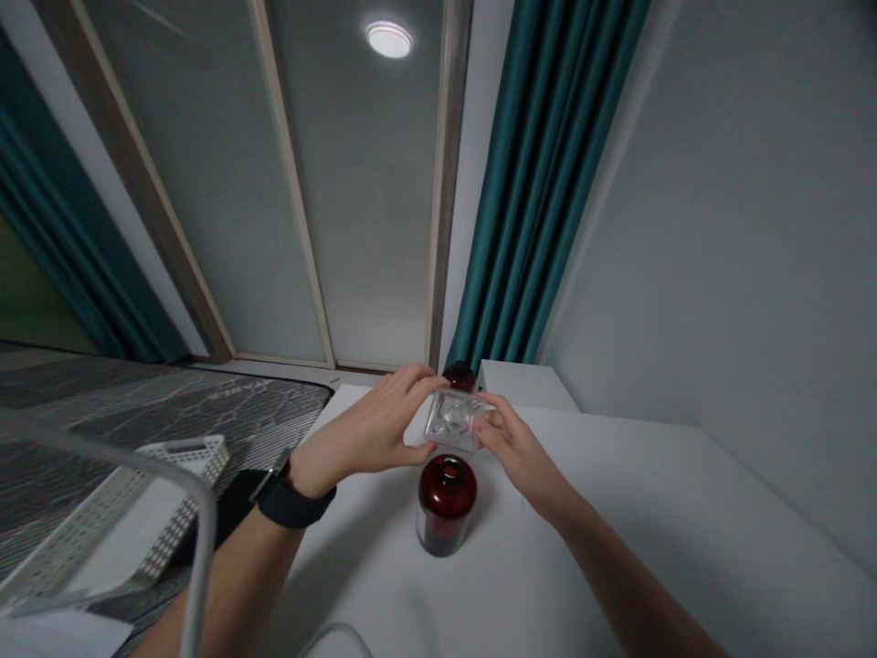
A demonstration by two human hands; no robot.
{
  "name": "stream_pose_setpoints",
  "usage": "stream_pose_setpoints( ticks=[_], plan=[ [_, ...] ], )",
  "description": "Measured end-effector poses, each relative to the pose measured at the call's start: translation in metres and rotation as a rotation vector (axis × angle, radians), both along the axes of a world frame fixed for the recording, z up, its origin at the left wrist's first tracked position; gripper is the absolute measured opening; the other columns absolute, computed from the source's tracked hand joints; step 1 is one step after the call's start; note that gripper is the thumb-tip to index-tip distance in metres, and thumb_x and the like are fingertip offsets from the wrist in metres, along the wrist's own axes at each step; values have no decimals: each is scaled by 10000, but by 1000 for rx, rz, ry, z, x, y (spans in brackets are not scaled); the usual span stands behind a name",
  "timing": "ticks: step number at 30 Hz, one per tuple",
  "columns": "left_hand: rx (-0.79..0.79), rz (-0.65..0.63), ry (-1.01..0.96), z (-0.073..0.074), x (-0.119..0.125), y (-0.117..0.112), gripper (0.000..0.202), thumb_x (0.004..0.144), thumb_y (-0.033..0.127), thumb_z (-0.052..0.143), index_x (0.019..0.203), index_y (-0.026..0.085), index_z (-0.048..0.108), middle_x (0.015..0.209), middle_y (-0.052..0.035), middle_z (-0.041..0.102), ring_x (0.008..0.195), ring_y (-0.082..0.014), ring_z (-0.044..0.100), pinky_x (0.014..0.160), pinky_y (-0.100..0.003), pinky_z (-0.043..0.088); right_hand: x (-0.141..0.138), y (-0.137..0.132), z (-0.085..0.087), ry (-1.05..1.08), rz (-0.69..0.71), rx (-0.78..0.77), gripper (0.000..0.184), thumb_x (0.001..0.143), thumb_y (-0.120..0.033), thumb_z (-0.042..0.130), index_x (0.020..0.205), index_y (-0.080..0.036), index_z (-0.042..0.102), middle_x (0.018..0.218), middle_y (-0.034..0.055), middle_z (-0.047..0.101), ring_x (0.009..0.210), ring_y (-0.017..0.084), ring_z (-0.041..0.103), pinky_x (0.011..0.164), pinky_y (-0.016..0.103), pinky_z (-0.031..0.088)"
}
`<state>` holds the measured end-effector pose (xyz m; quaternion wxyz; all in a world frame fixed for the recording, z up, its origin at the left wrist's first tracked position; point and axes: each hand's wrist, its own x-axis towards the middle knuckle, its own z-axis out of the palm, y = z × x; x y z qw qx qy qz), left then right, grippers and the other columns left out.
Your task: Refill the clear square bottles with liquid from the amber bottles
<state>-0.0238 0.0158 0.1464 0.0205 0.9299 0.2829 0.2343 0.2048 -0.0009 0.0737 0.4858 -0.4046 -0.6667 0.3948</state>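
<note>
In the head view at centre, our left hand [366,429] and right hand [517,452] close from either side on a clear square glass bottle [456,419], fingers wrapped around it, holding it tilted above the white table [617,521]. Just below, a dark red bottle [447,503] stands upright, apart from our hands.

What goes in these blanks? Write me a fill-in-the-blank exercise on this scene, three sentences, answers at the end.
The black watch is worn on the ____ wrist. The left hand and the right hand hold a clear container between them, above a ____ bottle standing on the white table. A white perforated basket lies beyond the table's edge on the person's ____ side.

Answers: left; dark red; left.
</note>
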Motion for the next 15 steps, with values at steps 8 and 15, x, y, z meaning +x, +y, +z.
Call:
stream_pose_setpoints(
  ticks=[8,15],
  plan=[
    [-85,63,-73,-6,-13,2,530,738,210,672,1227,193,469,1098,-79,558,959,-257,581,845,-390,514,0,3,-7,-30,-121,110,344,1012,-447,422,1280,-242,486,1028,72,692,781,185,676,709,362,557],
    [-166,232,-136,-26,-50,-8,504,742,196,643,1210,192,456,1047,-47,511,825,-193,544,797,-362,498,-7,0,-7,-85,-140,146,356,1010,-392,397,1321,-228,456,1013,67,693,804,185,665,761,357,541]
  ],
)
